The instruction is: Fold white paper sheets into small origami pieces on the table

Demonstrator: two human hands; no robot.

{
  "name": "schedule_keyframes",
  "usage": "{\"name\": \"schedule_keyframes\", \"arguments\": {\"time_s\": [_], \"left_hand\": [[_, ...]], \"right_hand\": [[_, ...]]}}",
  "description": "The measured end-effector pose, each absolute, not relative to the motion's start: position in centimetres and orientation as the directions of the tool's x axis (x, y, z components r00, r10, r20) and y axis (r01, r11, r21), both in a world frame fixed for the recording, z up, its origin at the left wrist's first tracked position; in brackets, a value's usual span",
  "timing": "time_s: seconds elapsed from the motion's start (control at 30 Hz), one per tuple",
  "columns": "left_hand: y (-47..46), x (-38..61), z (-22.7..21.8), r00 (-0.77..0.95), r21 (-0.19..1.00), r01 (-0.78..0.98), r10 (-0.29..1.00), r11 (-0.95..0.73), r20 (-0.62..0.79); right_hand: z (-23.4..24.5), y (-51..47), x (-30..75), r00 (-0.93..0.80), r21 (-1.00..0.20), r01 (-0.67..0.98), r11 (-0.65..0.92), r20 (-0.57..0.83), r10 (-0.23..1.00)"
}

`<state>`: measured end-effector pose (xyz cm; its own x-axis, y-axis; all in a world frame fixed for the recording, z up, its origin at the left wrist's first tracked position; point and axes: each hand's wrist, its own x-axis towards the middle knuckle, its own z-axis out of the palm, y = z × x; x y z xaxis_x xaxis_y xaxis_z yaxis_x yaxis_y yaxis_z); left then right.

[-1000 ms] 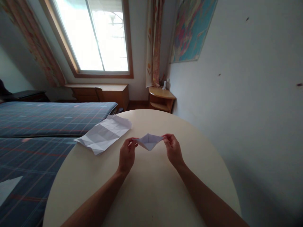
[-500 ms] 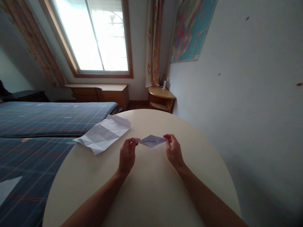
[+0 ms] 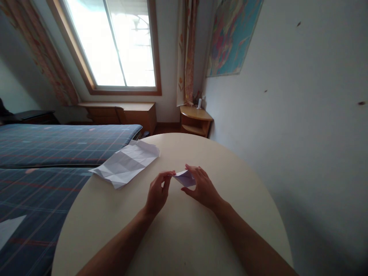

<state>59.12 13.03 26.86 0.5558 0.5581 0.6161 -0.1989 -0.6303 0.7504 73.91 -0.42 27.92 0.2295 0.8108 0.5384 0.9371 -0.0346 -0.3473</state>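
one small folded paper (image 3: 185, 178) is held over the round table (image 3: 184, 230). the left hand (image 3: 156, 192) pinches its left corner, fingertips closed. the right hand (image 3: 205, 189) curves around its right end, thumb parted from the fingers. one larger creased sheet (image 3: 126, 163) lies to the left, at the table's edge.

2 bare hands (image 3: 157, 194), 2 bare forearms (image 3: 126, 235)

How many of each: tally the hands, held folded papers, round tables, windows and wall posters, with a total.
Hands: 2 (left hand, right hand)
Held folded paper: 1
Round table: 1
Window: 1
Wall poster: 1
Total: 6
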Motion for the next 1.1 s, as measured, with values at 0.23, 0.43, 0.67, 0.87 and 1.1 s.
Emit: {"name": "schedule_keyframes", "arguments": {"time_s": [0.23,0.43,0.67,0.87,1.1], "left_hand": [[13.5,59.5,26.1,0.544,0.812,-0.236,0.62,-0.534,0.565],[13.5,59.8,25.9,0.541,0.865,-0.282,0.675,-0.416,0.501],[13.0,60.2,26.1,0.523,0.928,-0.221,0.767,-0.3,0.373],[11.7,60.6,26.0,0.648,0.975,-0.144,0.728,-0.169,0.222],[10.0,60.8,26.5,0.81,0.944,-0.29,0.566,0.159,0.154]], "right_hand": [[28.2,-0.3,74.1,0.303,-0.481,0.877,-0.009,0.538,0.787],[28.4,-0.3,74.0,0.34,-0.536,0.844,0.005,0.541,0.769],[28.7,-0.4,73.9,0.411,-0.554,0.832,-0.044,0.561,0.719],[28.8,-0.5,73.7,0.485,-0.55,0.828,-0.114,0.597,0.639],[28.5,-0.2,72.6,0.352,-0.509,0.861,-0.009,0.583,0.732]]}}
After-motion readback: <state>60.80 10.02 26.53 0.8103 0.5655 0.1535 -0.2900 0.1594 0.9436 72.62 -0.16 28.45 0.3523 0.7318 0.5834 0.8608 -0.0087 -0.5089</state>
